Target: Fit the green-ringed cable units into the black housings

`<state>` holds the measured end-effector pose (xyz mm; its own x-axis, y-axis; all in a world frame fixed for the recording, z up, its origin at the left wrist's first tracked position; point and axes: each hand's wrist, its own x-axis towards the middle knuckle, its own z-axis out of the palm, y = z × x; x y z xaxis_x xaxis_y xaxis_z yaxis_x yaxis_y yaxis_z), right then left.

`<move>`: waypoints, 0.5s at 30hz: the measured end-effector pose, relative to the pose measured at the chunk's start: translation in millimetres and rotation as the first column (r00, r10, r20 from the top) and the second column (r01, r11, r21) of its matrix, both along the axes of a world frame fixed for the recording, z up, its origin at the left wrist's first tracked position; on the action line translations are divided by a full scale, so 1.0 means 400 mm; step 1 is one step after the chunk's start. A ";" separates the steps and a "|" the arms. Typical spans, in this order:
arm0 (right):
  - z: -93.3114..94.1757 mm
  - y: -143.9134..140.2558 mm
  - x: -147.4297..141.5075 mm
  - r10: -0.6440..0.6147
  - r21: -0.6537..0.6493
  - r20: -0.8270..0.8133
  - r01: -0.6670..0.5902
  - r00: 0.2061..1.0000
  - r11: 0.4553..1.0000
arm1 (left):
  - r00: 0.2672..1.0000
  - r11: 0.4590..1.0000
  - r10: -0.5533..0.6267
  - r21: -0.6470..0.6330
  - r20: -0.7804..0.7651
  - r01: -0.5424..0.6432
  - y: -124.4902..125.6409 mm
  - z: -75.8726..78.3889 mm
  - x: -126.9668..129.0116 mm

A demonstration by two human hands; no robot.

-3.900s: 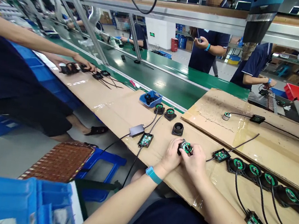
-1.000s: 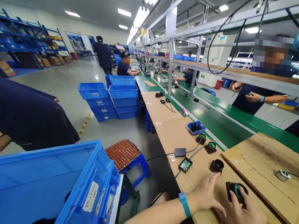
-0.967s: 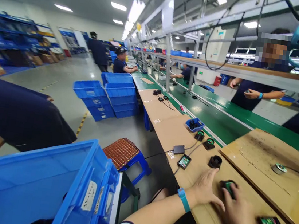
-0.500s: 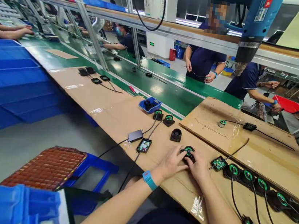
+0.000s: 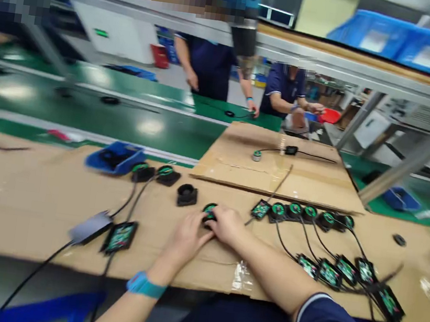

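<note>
My left hand (image 5: 185,237) and my right hand (image 5: 228,226) meet over a black round housing with a green circuit board (image 5: 209,211) on the cardboard. Fingers of both hands close around its rim, partly hiding it. Just behind them stands a black housing with a round opening (image 5: 187,195). To the right lies an open black case with a circuit board (image 5: 261,209). Beside it runs a row of black housings with green round boards (image 5: 294,210), wired to several open circuit cases (image 5: 330,274).
A grey case (image 5: 90,227) and another open circuit case (image 5: 121,237) lie left on the cardboard (image 5: 36,195). A blue bin (image 5: 114,157) holds dark parts. A raised cardboard sheet (image 5: 235,156) lies behind. Overhead hangs a power driver (image 5: 244,38). Co-workers work across the green belt (image 5: 136,124).
My view has swung to the right, bringing more of the right side of the bench into sight. Both hands stay on the same round housing.
</note>
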<state>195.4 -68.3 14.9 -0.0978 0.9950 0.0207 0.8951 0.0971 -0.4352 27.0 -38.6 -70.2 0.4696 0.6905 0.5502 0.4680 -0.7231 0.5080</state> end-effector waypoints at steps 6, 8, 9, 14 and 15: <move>0.039 0.002 -0.005 -0.033 0.046 -0.101 0.038 0.994 0.998 | 0.986 0.993 0.099 -0.078 0.133 -0.090 0.009 -0.005 -0.028; 0.106 -0.023 0.014 -0.049 0.142 -0.264 0.089 0.963 0.986 | 0.978 0.987 0.144 -0.095 0.153 -0.131 0.006 0.009 -0.037; 0.152 -0.041 0.033 -0.051 0.202 -0.367 0.133 0.929 0.970 | 0.972 0.983 0.173 -0.096 0.158 -0.159 0.006 0.015 -0.041; 0.481 -0.209 0.237 -0.025 0.427 -0.645 0.388 0.764 0.817 | 0.954 0.962 0.272 -0.050 0.126 -0.268 0.006 0.034 -0.045; 0.551 -0.258 0.288 -0.063 0.486 -0.604 0.430 0.794 0.760 | 0.955 0.962 0.272 -0.042 0.122 -0.269 0.004 0.041 -0.044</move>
